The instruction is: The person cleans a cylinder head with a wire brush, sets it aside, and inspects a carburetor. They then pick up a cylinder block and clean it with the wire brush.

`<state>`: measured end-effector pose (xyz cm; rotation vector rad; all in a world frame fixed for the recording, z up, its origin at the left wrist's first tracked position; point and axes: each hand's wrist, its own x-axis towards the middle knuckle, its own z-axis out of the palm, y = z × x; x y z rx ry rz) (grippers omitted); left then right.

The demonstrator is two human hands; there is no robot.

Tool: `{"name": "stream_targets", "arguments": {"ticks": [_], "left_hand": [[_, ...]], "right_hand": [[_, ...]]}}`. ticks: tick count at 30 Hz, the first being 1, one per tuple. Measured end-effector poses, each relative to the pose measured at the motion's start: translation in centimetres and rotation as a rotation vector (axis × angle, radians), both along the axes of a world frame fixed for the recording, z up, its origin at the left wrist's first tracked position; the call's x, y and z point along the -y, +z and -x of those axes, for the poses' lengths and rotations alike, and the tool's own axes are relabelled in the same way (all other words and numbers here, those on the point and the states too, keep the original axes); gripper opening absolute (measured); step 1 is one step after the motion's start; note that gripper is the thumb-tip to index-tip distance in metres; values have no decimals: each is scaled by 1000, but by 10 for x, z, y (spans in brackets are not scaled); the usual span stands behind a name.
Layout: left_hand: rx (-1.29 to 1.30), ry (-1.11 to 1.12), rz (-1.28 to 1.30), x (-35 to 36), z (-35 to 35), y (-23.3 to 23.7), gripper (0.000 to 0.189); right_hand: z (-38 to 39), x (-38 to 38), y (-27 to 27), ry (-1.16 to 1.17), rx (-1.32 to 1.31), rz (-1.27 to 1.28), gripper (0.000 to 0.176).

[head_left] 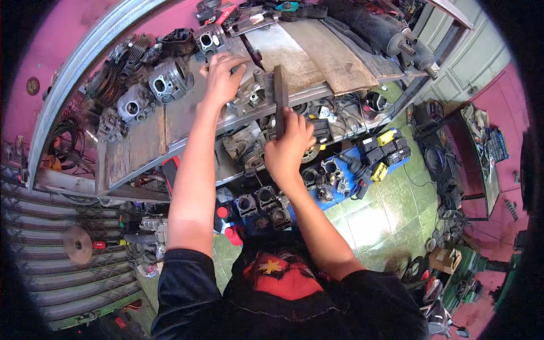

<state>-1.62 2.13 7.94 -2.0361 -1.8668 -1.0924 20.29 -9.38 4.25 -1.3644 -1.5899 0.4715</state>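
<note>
A grey metal engine part [250, 93] lies near the front edge of the wooden workbench [195, 122]. My left hand [223, 78] is just left of it, fingers bent over something dark that I cannot make out. My right hand [290, 144] is wrapped round the lower end of a long, flat, dark bar [279, 90]. The bar stands out past my fist toward the bench, just right of the engine part. Whether bar and part touch is unclear.
Engine cylinders [167, 81] and other parts line the bench's left and back. Boards [334, 56] lie at its right, beside a dark exhaust [377, 28]. Below, more cylinders [264, 196] and a blue surface [339, 198] with parts stand near my forearms.
</note>
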Motion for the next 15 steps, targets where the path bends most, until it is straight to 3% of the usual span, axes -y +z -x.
{"name": "stream_targets", "arguments": {"ticks": [6,12,15], "left_hand": [[-3,5,-48,-1,-3,-2,22],[15,122,-77,-4,-8,-7,20],[45,43,-92,-7,-1,-9,20]], "right_hand": [[12,-62,5,30,-35,-17,59],[-10,15,-19,56,26,-80,73],[-7,-2,-12,41,-5,-41,67]]}}
